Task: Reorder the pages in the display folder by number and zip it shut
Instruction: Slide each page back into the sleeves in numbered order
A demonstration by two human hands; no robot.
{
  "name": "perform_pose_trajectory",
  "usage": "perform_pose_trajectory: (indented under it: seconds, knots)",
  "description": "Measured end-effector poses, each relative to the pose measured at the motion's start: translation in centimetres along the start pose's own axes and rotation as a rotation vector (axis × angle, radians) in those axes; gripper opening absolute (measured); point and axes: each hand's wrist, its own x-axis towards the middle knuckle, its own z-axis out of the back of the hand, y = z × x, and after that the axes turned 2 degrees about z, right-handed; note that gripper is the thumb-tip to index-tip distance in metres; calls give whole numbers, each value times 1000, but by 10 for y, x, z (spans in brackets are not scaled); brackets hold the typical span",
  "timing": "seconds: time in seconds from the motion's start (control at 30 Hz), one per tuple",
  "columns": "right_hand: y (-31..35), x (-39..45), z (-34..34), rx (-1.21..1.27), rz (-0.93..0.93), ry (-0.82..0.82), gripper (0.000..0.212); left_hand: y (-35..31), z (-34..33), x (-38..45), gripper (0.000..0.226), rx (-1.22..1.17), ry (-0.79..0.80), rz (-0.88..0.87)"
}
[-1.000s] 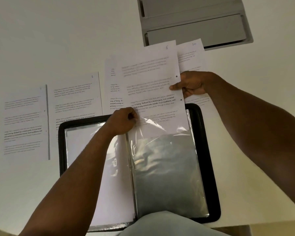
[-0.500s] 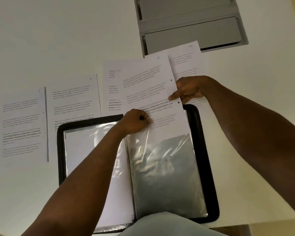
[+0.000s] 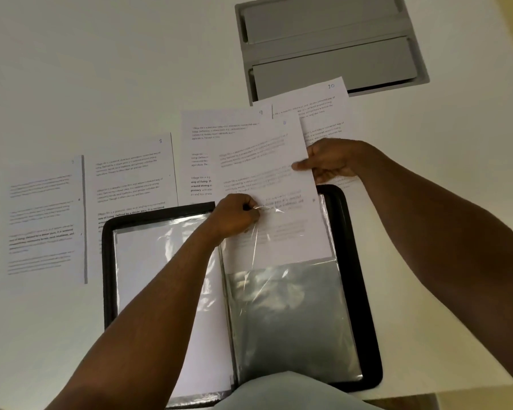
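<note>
The black display folder (image 3: 365,294) lies open on the white table, near its front edge. My left hand (image 3: 237,216) pinches the top edge of the right-hand clear sleeve (image 3: 290,321). My right hand (image 3: 330,161) grips the right edge of a printed page (image 3: 267,184), whose lower part sits inside that sleeve. The left-hand sleeve holds a white sheet (image 3: 160,261). Loose pages lie beyond the folder: page 9 (image 3: 202,149), page 10 (image 3: 317,105), page 8 (image 3: 131,176) and one more page (image 3: 42,217) at far left.
A grey recessed panel (image 3: 326,45) with two flaps is set into the table behind the pages. The table's front edge (image 3: 456,393) runs just below the folder. A pale cloth-covered knee (image 3: 279,392) shows at the bottom.
The page has slid further down into the right-hand sleeve, and my right hand has followed it down. My left hand keeps its pinch on the sleeve's top edge.
</note>
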Motion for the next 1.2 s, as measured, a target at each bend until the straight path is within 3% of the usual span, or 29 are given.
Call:
perform_pose_trajectory:
  seconds: [0.13,0.27,0.4,0.53,0.7,0.83,0.97,1.07,1.2]
  knots:
    - [7,-7,-2,-269,-90,137,38,-1,1,-2,7,-10,3,-7]
    - [4,1,-3,-81,62,-73,46,-1,0,-1,8,-4,-2,-11]
    - [8,-4,-4,-280,-32,69,47,-1,0,-2,9,35,-6,-17]
    - [9,3,-6,-45,129,-92,52,0,-1,-2,8,58,-8,-27]
    - [15,0,-5,-432,17,69,39,-2,-1,-3,6,73,-12,-53]
    - [23,7,-18,-516,212,-75,33,-3,-2,-4,10,112,-20,-79]
    - [32,6,-29,-790,166,154,19,-3,-1,-3,9,117,-16,-90]
    - [35,9,-37,-760,192,107,11,-3,-1,-3,8,126,-20,-93]
    - [40,11,-52,-831,95,308,7,-2,-3,-1,8,129,-24,-90]
